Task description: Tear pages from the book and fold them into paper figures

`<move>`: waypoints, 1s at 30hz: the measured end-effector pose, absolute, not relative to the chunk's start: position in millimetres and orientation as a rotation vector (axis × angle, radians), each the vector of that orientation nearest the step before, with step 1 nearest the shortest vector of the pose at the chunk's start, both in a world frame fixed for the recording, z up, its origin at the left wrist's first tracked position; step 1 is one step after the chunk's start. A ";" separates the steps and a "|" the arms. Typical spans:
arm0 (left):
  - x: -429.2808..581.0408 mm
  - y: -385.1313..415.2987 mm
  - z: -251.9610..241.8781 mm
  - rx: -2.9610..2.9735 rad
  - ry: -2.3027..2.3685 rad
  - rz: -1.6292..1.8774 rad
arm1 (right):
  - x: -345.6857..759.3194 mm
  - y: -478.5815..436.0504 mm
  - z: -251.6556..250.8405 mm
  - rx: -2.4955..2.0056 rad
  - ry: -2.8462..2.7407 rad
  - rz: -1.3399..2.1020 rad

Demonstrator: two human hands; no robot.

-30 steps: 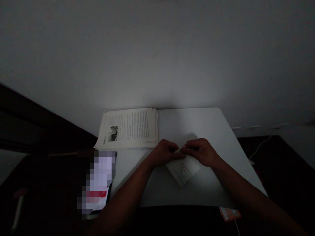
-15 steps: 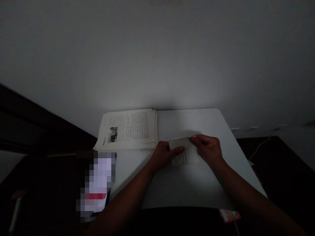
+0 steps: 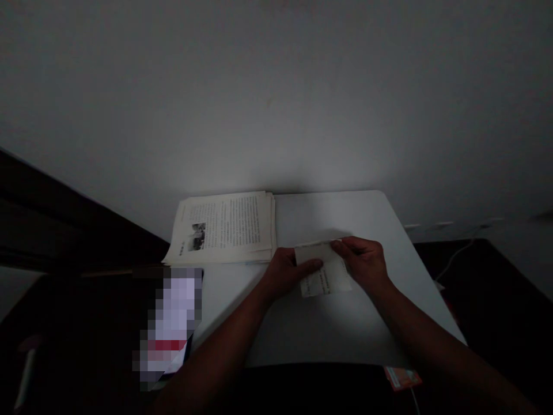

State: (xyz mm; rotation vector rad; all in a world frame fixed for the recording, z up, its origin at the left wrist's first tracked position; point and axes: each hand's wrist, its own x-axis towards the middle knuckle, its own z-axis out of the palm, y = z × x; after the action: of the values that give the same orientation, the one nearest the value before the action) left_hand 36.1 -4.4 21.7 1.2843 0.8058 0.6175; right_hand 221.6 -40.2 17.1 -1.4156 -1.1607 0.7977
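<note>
Both hands hold a small piece of folded printed paper (image 3: 337,276) above the white table. My left hand (image 3: 287,270) grips its left side, thumb lying across the front and fingers hidden behind. At the upper right corner, my right hand (image 3: 365,259) pinches the sheet between thumb and fingers. Dark lines of print show on the paper's lower left part. Behind my left hand, a stack of printed sheets (image 3: 224,230) lies on the table, its top page carrying text and a small grey picture.
The white table (image 3: 328,213) stands against a grey wall. A phone-like device with a blurred, lit screen (image 3: 177,311) is at the left edge. An orange packet (image 3: 402,377) shows below the front edge, and a white cable (image 3: 458,259) runs at the right.
The paper's lower part has tilted slightly, and its lower edge reaches nearer to me, with more print showing. Both hands keep their grip in nearly the same place.
</note>
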 end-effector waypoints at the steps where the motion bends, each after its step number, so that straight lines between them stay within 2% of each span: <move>1: 35.9 -4.6 23.1 1.303 0.810 0.616 | 220.7 -40.5 16.6 -1.421 -1.173 0.789; 15: 35.8 -3.1 17.9 1.048 0.700 0.575 | 218.9 -41.5 15.4 -1.315 -1.088 0.889; 23: 31.6 -2.8 29.5 1.243 0.732 0.668 | 220.1 -42.9 16.0 -1.298 -1.115 1.011; 30: 32.4 -5.1 25.6 1.129 0.669 0.658 | 220.6 -41.9 12.0 -1.273 -1.114 1.032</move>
State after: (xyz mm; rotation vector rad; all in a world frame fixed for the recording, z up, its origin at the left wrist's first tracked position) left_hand 32.4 -5.1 25.6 1.1287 0.6692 0.6577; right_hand 220.6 -41.9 12.0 -1.2726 -1.1137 1.0318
